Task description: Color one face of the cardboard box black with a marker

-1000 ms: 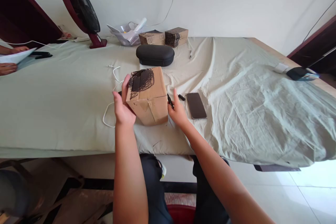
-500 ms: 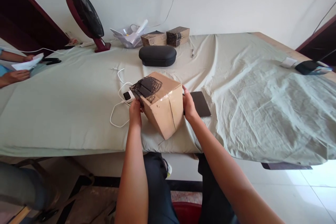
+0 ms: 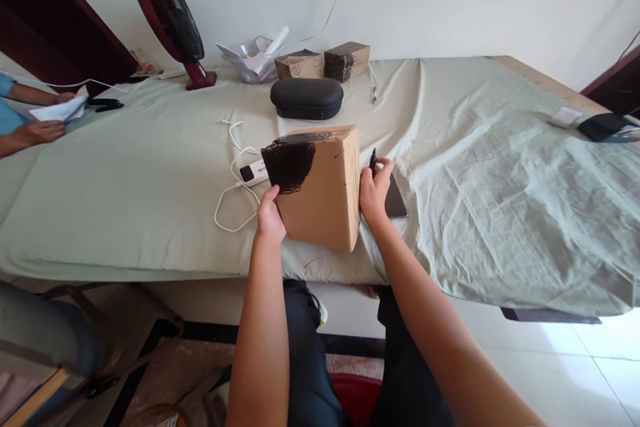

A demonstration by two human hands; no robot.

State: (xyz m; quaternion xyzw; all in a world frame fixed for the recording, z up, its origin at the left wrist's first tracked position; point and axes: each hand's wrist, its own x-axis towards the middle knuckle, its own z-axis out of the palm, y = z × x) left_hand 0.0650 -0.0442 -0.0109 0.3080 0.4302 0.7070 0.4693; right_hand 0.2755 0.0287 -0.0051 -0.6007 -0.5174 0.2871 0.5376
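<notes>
A brown cardboard box (image 3: 323, 193) with a black scribbled patch on its upper left stands near the table's front edge. My left hand (image 3: 271, 217) grips the box's left lower side. Against the right side of the box rests my right hand (image 3: 375, 190), its fingers also curled around a black marker (image 3: 373, 160). A dark phone (image 3: 395, 200) lies on the cloth just behind that hand, partly hidden. A white power bank (image 3: 254, 172) with a looping white cable (image 3: 230, 203) sits left of the box.
Pale green cloth (image 3: 475, 167) covers the table. A black case (image 3: 307, 98), two small cardboard boxes (image 3: 323, 63), a plastic container (image 3: 253, 61) and a red fan (image 3: 173, 20) stand at the back. Another person's hands (image 3: 37, 127) hold paper at far left. A black object (image 3: 603, 125) lies at right.
I have turned the box between my hands, so the black scribbled face now faces me instead of pointing up. My right hand shifted up the box's right side.
</notes>
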